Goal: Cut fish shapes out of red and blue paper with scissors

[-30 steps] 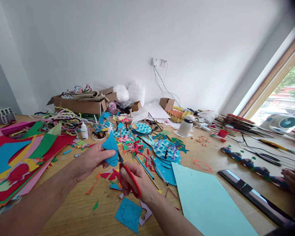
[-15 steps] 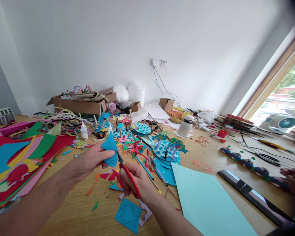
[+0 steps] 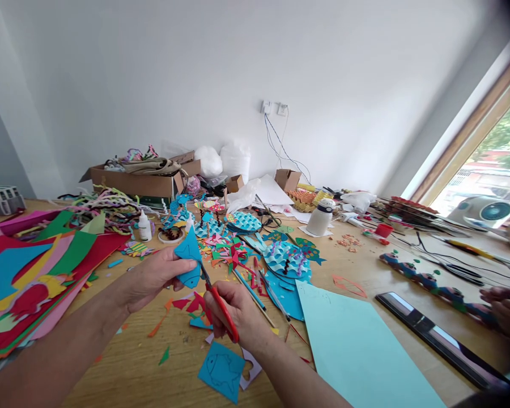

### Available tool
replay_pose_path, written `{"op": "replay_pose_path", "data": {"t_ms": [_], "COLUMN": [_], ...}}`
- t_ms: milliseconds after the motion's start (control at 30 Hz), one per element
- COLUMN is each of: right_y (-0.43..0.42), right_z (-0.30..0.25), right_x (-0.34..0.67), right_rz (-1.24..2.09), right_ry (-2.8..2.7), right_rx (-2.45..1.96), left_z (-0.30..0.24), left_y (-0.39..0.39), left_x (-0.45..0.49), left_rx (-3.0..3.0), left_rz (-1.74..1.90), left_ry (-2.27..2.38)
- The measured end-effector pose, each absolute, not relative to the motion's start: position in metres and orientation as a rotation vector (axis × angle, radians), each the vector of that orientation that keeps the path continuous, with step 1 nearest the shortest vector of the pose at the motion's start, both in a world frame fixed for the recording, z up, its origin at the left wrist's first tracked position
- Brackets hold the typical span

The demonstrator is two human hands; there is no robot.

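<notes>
My left hand (image 3: 162,271) pinches a blue paper piece (image 3: 187,246) with fish lines drawn on it, its pointed tip upward. Red-handled scissors (image 3: 223,310) are in my right hand (image 3: 233,313), their blades at the right edge of that paper. Below my hands, a blue square with a drawn fish (image 3: 221,371) lies on the table, partly over a pale lilac paper scrap (image 3: 251,365). Pink-red paper scraps (image 3: 191,303) lie just behind and between my hands.
Stacked coloured sheets (image 3: 29,283) lie at left, a pale turquoise sheet (image 3: 357,345) at right. Behind stand a glue bottle (image 3: 144,226), a white bottle (image 3: 321,218) and a cardboard box (image 3: 136,180). Another person's hand (image 3: 505,306) is at the right edge, by a caterpillar-like craft (image 3: 429,280).
The scissors and my right hand have shifted very slightly left, with the blades still at the blue paper's edge. My left hand keeps its hold on the paper.
</notes>
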State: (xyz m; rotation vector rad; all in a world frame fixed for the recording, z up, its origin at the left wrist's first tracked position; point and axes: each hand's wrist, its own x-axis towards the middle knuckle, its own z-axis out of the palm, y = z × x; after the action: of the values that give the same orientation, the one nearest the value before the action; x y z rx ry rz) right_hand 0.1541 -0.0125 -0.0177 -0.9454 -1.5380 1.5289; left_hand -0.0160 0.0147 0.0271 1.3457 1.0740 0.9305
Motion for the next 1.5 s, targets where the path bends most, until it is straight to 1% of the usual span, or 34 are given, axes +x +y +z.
{"op": "replay_pose_path", "data": {"t_ms": [333,567,733,1133,1500], "right_y": [-0.012,-0.009,-0.009,-0.01,-0.013], "right_z": [-0.018,-0.024,-0.026,-0.024,-0.019], "right_x": [0.152,0.152,0.152,0.153,0.154], "right_rz": [1.538,1.488,1.534,1.552,1.543], "right_ry": [-1.48,-1.457,-1.454,-1.459,-1.507], "right_rx": [-0.936,-0.956,-0.933,-0.903,-0.911], "left_z": [0.026,0.028,0.025,0.03,0.028], "left_y": [0.014,0.012,0.012,0.01,0.016], "left_x": [-0.011,-0.006,-0.005,-0.006,-0.015], "left_rx": [1.327,1.316,1.307,1.301,1.354], "left_rz": [1.0,1.032,1.058,0.97,0.918], "left_ry": [1.078,1.078,1.047,1.09,1.029]}}
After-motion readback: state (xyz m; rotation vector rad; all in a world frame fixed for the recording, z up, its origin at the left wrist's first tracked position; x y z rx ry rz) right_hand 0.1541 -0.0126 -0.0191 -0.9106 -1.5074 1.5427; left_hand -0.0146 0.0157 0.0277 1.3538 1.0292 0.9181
